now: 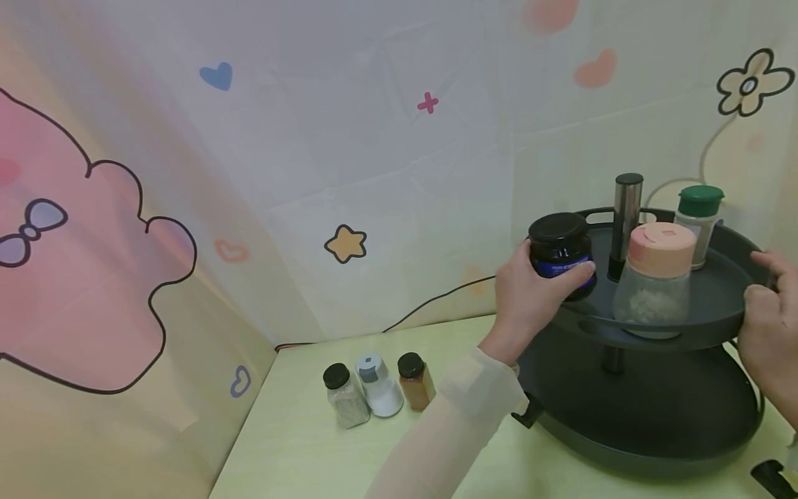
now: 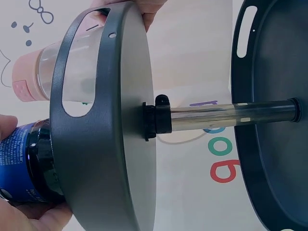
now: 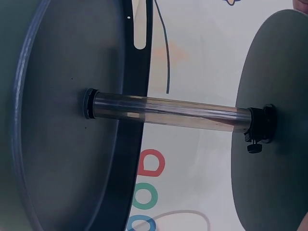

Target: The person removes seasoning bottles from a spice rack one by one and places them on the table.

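My left hand (image 1: 528,294) grips a dark jar (image 1: 561,239) with a black lid and blue label. It is at the left edge of the upper tray (image 1: 726,298) of a dark two-tier stand. In the left wrist view the jar (image 2: 21,159) appears close against that tray's rim; whether it rests on the tray I cannot tell. At the right edge, my right hand (image 1: 773,333) holds the rim with curled fingers. A pink-lidded shaker (image 1: 661,256), a slim steel cylinder with a black base (image 1: 627,215) and a green-capped bottle (image 1: 699,208) stand on the upper tray.
The lower tray (image 1: 642,409) sits beneath, joined by a metal pole (image 3: 173,113). Left of the stand, three seasoning containers are on the table: a black-capped jar (image 1: 346,398), a white shaker (image 1: 380,388) and a reddish-brown spice jar (image 1: 416,384). A cable (image 1: 436,299) runs along the backdrop.
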`<state>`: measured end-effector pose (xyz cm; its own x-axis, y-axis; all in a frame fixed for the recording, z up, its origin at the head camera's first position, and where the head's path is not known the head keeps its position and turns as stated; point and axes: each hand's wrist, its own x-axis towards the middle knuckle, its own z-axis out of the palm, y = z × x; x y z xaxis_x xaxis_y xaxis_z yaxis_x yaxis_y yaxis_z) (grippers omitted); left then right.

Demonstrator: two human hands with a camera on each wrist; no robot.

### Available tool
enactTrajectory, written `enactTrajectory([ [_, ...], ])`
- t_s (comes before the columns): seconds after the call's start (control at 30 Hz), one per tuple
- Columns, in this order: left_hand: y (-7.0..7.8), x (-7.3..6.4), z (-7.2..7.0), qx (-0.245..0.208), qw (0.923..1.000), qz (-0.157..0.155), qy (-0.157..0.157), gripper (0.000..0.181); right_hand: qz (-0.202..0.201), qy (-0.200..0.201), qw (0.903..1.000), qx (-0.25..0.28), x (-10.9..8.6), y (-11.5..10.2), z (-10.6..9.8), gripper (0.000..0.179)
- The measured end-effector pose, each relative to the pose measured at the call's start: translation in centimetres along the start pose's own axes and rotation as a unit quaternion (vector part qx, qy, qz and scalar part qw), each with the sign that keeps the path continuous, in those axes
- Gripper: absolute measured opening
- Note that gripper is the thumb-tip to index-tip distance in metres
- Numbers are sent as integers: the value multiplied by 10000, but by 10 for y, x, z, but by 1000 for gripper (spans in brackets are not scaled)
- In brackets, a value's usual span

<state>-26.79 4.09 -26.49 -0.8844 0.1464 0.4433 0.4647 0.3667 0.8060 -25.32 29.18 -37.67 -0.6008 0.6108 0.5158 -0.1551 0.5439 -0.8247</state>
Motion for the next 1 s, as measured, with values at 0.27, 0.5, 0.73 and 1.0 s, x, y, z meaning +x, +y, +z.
enactTrajectory([
  [0.27, -1, 0, -8, -405, 9991, 47, 121, 45, -64, 1, 10000, 4, 10, 21, 4, 50],
  [0.5, -2, -2, -16, -537, 9984, -45, 194, 44, 118, -43, 9998, 128, -6, -20, -2, 49],
  [0.73, -3, -7, -24, -633, 9977, 84, 211, 42, 365, -161, 9992, -23, -22, -64, -11, 49],
  [1.0, -2, -15, -32, -723, 9968, 307, 137, 42, 363, -124, 9992, 121, -22, -61, -10, 50],
])
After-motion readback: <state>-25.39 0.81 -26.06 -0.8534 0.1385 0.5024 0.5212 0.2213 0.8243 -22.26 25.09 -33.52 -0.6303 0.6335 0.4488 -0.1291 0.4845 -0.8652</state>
